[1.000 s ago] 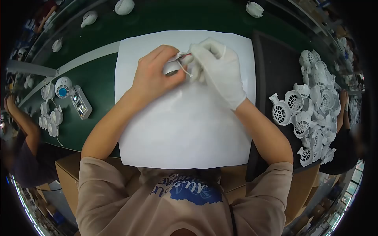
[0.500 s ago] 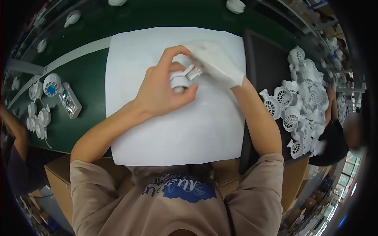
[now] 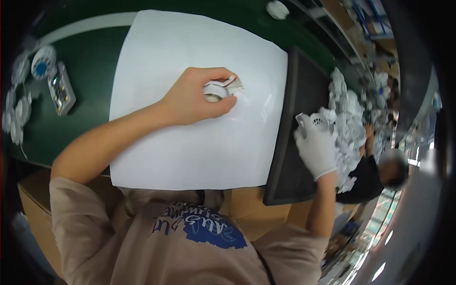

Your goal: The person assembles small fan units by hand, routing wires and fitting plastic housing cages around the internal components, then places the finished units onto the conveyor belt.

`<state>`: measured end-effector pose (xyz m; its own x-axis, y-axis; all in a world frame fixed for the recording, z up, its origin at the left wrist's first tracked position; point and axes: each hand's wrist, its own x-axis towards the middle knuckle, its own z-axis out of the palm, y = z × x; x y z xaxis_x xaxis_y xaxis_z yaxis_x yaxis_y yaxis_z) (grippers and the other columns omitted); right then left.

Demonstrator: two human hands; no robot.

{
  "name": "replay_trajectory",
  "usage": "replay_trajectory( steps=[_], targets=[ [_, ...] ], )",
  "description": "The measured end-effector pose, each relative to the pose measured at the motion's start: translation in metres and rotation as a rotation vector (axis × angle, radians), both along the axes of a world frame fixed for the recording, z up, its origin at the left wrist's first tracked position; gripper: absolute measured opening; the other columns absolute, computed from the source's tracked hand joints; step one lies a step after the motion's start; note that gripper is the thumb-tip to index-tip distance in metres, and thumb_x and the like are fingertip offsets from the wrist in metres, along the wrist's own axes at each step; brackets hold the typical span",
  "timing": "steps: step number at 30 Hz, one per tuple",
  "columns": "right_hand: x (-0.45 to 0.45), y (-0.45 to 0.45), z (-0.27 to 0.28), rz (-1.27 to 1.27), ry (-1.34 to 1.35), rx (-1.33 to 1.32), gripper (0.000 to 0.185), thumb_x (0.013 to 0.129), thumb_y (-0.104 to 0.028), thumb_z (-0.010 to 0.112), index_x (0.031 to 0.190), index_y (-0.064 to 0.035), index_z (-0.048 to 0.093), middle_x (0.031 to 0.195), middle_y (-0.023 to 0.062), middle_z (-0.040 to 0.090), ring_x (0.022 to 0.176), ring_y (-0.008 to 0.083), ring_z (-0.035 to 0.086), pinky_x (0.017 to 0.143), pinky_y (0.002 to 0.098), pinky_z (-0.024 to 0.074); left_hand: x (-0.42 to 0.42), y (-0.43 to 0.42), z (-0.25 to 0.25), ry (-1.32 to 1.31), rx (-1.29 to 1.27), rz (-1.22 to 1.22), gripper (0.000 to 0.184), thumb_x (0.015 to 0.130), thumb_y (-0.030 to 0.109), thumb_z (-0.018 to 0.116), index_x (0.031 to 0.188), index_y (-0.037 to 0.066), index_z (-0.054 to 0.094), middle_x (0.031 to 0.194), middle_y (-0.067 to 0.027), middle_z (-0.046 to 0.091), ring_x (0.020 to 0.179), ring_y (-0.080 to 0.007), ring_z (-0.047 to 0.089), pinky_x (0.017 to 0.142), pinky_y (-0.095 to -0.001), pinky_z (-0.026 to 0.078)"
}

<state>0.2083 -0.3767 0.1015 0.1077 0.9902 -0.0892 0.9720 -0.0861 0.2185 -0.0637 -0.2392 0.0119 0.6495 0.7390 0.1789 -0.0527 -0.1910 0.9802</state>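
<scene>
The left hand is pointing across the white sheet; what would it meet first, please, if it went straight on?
Past the white sheet, the left hand would probably first meet the dark mat, towards its far end; the hand's height is unclear, so it might pass above.

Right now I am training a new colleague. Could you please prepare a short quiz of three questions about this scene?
1. What does the left hand hold?
2. True or false: the right hand is bare.
3. Fill the gap: the round piece next to the rectangular unit has a ____ centre.

Key: 1. a small white part; 2. false, it wears a white glove; 3. blue.
</scene>
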Motion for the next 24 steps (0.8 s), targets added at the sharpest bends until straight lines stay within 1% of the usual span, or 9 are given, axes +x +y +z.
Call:
replay_trajectory(
  steps=[2, 5, 7, 10, 12, 15, 19, 22, 24],
  targets=[
    [-0.002, 0.005, -0.005, 0.035, -0.150, -0.048, 0.026, 0.087, -0.016, 0.060, 0.112, -0.0088, 0.064, 0.095, 0.0163, 0.069, 0.087, 0.0279, 0.068, 0.082, 0.0388, 0.0519, -0.002, 0.003, -0.001, -0.016, -0.021, 0.044, 0.026, 0.081, 0.017, 0.071, 0.102, 0.002, 0.066, 0.086, -0.0072, 0.068, 0.076, -0.0147, 0.063, 0.074, -0.0272, 0.050],
    [-0.027, 0.019, 0.007, -0.125, 0.906, 0.260, 0.027, 0.090, -0.018, 0.058, 0.114, -0.0048, 0.063, 0.098, 0.0160, 0.068, 0.088, 0.0224, 0.066, 0.084, 0.0389, 0.0507, -0.002, 0.004, -0.003, -0.072, -0.023, 0.093, 0.027, 0.082, 0.020, 0.072, 0.100, 0.001, 0.066, 0.087, -0.0075, 0.068, 0.076, -0.0145, 0.061, 0.073, -0.0276, 0.050],
    [-0.037, 0.052, -0.016, -0.274, 1.378, 0.239, 0.031, 0.090, -0.018, 0.060, 0.112, 0.0034, 0.062, 0.097, 0.0184, 0.067, 0.081, 0.0264, 0.065, 0.089, 0.0390, 0.0463, -0.001, 0.004, -0.004, -0.084, -0.032, 0.112, 0.028, 0.082, 0.021, 0.072, 0.101, 0.001, 0.065, 0.087, -0.0077, 0.068, 0.076, -0.0145, 0.061, 0.073, -0.0276, 0.050],
    [-0.070, 0.098, -0.072, -0.045, 1.076, 0.204, 0.032, 0.088, -0.016, 0.061, 0.113, 0.0024, 0.062, 0.109, 0.0209, 0.062, 0.099, 0.0322, 0.061, 0.093, 0.0391, 0.0448, -0.005, 0.017, -0.002, -0.124, -0.001, 0.223, 0.030, 0.083, 0.024, 0.073, 0.101, 0.001, 0.065, 0.087, -0.0081, 0.068, 0.076, -0.0144, 0.060, 0.073, -0.0275, 0.049],
    [-0.091, 0.113, -0.075, 0.387, 0.429, 0.546, 0.034, 0.087, -0.014, 0.060, 0.120, -0.0052, 0.059, 0.118, 0.0212, 0.056, 0.107, 0.0341, 0.057, 0.095, 0.0407, 0.0456, -0.010, 0.026, -0.003, -0.124, 0.023, 0.336, 0.031, 0.083, 0.025, 0.072, 0.101, 0.000, 0.065, 0.087, -0.0077, 0.068, 0.077, -0.0142, 0.061, 0.074, -0.0272, 0.049],
    [-0.103, 0.102, -0.059, 0.635, 0.528, 0.124, 0.044, 0.081, -0.019, 0.068, 0.123, -0.0086, 0.058, 0.128, 0.0216, 0.049, 0.114, 0.0400, 0.051, 0.099, 0.0436, 0.0422, -0.015, 0.039, -0.008, -0.149, 0.020, 0.472, 0.032, 0.083, 0.026, 0.072, 0.102, 0.000, 0.066, 0.088, -0.0073, 0.068, 0.078, -0.0140, 0.061, 0.074, -0.0269, 0.049],
    [-0.117, 0.097, -0.050, 0.709, 0.431, 0.040, 0.051, 0.076, -0.018, 0.072, 0.124, -0.0091, 0.057, 0.128, 0.0213, 0.049, 0.111, 0.0393, 0.054, 0.097, 0.0424, 0.0444, -0.018, 0.049, -0.007, -0.205, 0.004, 0.559, 0.033, 0.084, 0.027, 0.070, 0.102, 0.000, 0.066, 0.089, -0.0069, 0.068, 0.079, -0.0138, 0.062, 0.074, -0.0268, 0.049],
    [-0.133, 0.103, -0.040, 0.219, 0.554, -0.075, 0.051, 0.074, -0.016, 0.074, 0.122, -0.0094, 0.057, 0.124, 0.0198, 0.051, 0.106, 0.0357, 0.056, 0.095, 0.0396, 0.0465, -0.013, 0.051, -0.007, -0.215, 0.010, 0.530, 0.033, 0.085, 0.026, 0.069, 0.103, -0.001, 0.066, 0.090, -0.0068, 0.068, 0.080, -0.0135, 0.062, 0.074, -0.0270, 0.049],
    [-0.121, 0.126, -0.049, 0.215, 0.709, -0.019, 0.052, 0.073, -0.016, 0.076, 0.122, -0.0098, 0.057, 0.122, 0.0192, 0.051, 0.104, 0.0348, 0.057, 0.093, 0.0387, 0.0475, -0.015, 0.057, -0.009, -0.233, -0.033, 0.524, 0.032, 0.088, 0.029, 0.065, 0.102, 0.000, 0.066, 0.088, -0.0068, 0.068, 0.080, -0.0134, 0.061, 0.075, -0.0272, 0.048]
  ],
)
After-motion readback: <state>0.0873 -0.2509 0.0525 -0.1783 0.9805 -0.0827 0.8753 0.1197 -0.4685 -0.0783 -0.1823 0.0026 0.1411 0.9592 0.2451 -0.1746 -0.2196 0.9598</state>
